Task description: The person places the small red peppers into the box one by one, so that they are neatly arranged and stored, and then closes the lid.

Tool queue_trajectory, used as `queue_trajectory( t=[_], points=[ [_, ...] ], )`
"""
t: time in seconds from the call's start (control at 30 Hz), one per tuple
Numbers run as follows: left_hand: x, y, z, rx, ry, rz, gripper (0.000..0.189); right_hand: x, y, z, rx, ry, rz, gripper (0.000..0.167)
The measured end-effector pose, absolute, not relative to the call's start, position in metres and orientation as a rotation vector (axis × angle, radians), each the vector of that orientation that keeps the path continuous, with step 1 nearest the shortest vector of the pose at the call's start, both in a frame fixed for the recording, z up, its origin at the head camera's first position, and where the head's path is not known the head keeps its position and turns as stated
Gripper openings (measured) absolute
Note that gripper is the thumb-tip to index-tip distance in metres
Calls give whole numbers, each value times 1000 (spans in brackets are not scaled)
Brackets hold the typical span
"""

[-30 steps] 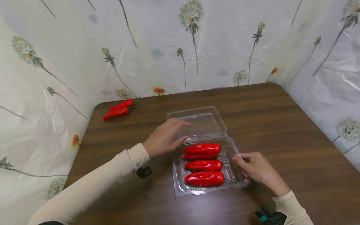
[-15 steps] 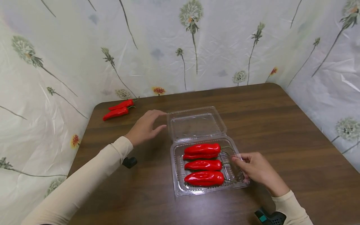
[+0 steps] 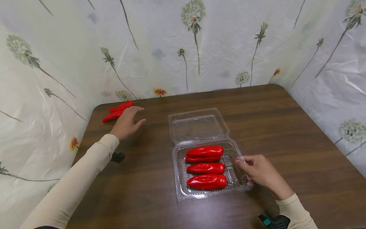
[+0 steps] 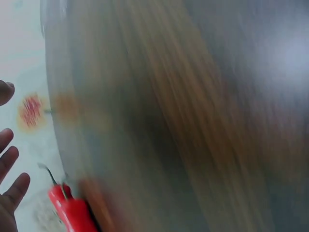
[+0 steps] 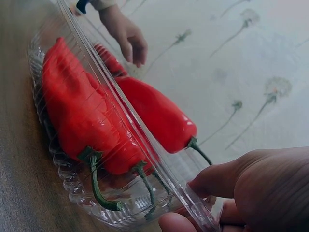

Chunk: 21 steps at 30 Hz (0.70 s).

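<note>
A clear plastic clamshell container (image 3: pixel 178 190) stands with its lid (image 3: pixel 198 125) folded back flat on the table. Several red peppers (image 3: pixel 206 182) with green stems lie crosswise in its base, stems to the right. My right hand (image 3: pixel 258 170) pinches the container's right rim between thumb and fingers, as the right wrist view also shows. Over at the far left, my left hand (image 3: pixel 127 124) has its fingers extended and apart, holding nothing. It overlaps the nearer of two loose red peppers (image 3: pixel 111 116), whose stem end is hidden behind it. The other loose pepper (image 3: pixel 123 105) lies just beyond.
The brown wooden table (image 3: pixel 280 127) has its back edge against a wall covering (image 3: pixel 160 54) printed with dandelions. More of this covering hangs at the left and right sides. The loose peppers lie close to the table's back left corner.
My left hand has moved left from over the container's lid to the loose peppers. My right hand has stayed at the rim, and the container has not moved.
</note>
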State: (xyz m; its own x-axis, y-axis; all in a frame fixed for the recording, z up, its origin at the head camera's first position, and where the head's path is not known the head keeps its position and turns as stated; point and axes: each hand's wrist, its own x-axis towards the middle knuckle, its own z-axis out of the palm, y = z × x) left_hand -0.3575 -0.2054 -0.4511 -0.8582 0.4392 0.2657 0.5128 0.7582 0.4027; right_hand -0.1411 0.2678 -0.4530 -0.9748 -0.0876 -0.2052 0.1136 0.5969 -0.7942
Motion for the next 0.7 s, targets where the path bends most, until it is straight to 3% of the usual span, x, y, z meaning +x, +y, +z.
queue_trajectory(
  t=[0.7],
  points=[
    [-391,-278,-484,-526,-2801,-520,52,-140,268,-451,34,2603,-1315,25]
  ],
)
